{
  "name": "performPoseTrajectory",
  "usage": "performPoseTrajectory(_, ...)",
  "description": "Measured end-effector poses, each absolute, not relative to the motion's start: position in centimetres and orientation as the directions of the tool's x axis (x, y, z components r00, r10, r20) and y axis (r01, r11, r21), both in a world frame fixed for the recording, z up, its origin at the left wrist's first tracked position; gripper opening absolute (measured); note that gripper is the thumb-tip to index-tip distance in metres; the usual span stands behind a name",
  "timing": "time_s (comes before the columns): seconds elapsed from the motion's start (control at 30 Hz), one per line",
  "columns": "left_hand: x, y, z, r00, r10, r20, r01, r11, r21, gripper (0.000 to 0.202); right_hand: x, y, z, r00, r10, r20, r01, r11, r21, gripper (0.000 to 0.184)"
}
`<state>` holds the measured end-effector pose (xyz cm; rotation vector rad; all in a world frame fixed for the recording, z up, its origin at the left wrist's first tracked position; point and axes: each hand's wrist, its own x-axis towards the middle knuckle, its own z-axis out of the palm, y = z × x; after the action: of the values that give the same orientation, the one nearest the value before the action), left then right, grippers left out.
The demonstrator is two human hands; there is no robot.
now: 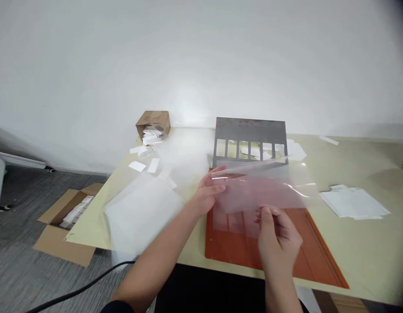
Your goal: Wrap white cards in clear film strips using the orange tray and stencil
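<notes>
My left hand and my right hand both hold a clear plastic sheet in the air over an orange-red board. The left hand grips the sheet's left edge with thumb on top. The right hand pinches its lower edge. The board lies flat near the table's front edge. Behind it a grey metal plate with several slots stands tilted up.
A stack of translucent sheets lies left of the board. White papers lie at the right. A small open cardboard box spills white cards at the back left. Another open box sits on the floor. A black cable runs below.
</notes>
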<state>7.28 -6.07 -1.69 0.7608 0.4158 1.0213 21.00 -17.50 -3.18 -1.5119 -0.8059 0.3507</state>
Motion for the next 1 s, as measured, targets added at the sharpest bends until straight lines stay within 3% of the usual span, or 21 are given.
performPoseTrajectory(0.27, 7.6, -5.9, -2.3, 0.598, 0.799, -0.057, -0.487, 0.42, 0.766, 0.04, 23.5, -16.5, -2.0, 0.667, 0.665, 0.336, 0.448, 0.002, -0.894, 0.035)
performPoseTrajectory(0.43, 7.7, -6.4, -2.7, 0.633, 0.768, -0.1, -0.444, 0.466, 0.765, 0.052, 23.3, -15.2, -0.7, 0.69, 0.641, 0.336, 0.39, 0.063, -0.919, 0.039)
performPoseTrajectory(0.6, 7.8, -6.6, -2.0, 0.653, 0.738, -0.168, -0.396, 0.523, 0.755, 0.058, 20.9, -14.4, -0.7, 0.572, 0.744, 0.345, 0.294, 0.206, -0.933, 0.062)
performPoseTrajectory(0.7, 8.0, -6.6, -2.1, 0.69, 0.712, -0.133, -0.388, 0.519, 0.762, 0.047, 19.4, -14.0, -0.7, 0.49, 0.767, 0.415, 0.301, 0.297, -0.906, 0.044)
performPoseTrajectory(0.8, 8.1, -6.7, -2.4, 0.676, 0.725, -0.132, -0.411, 0.52, 0.749, 0.039, 18.6, -13.7, -0.2, 0.4, 0.789, 0.467, 0.408, 0.303, -0.861, 0.025)
performPoseTrajectory(1.0, 8.3, -6.6, -2.6, 0.612, 0.776, -0.15, -0.479, 0.515, 0.711, 0.031, 18.9, -13.7, 0.2, 0.386, 0.701, 0.6, 0.608, 0.296, -0.737, 0.032)
